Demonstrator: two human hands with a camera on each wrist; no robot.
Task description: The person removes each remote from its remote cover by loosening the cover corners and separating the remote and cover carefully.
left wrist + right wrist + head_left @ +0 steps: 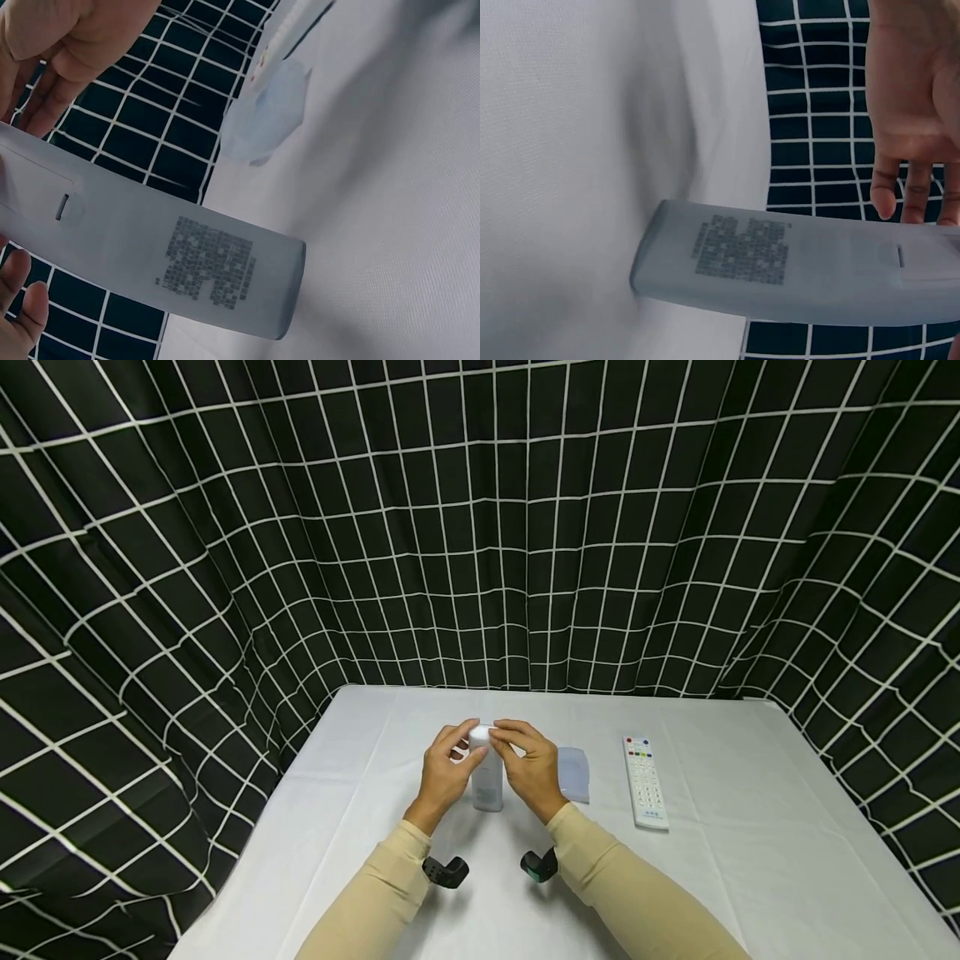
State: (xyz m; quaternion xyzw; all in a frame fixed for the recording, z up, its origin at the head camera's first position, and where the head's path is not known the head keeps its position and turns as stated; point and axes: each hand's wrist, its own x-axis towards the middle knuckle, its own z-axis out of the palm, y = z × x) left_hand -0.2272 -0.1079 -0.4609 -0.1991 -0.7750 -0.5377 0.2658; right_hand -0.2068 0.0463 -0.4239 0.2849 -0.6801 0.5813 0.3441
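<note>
A pale grey remote control (487, 787) stands upright at the middle of the table, its back toward me. The left wrist view shows its printed label (210, 262) and a battery cover (30, 184) with a small slot. My left hand (442, 772) holds the upper left edge, thumb on the back. At the upper right, my right hand (534, 770) pinches the top with thumb and fingers. The front of this remote is hidden. Just behind my right hand lies a flat, light blue, see-through piece (573, 774), partly covered by that hand.
A white remote control (645, 783) with coloured buttons lies face up to the right. White cloth (750, 827) covers the table. Black curtains (525, 527) with a white grid stand behind it and at both sides.
</note>
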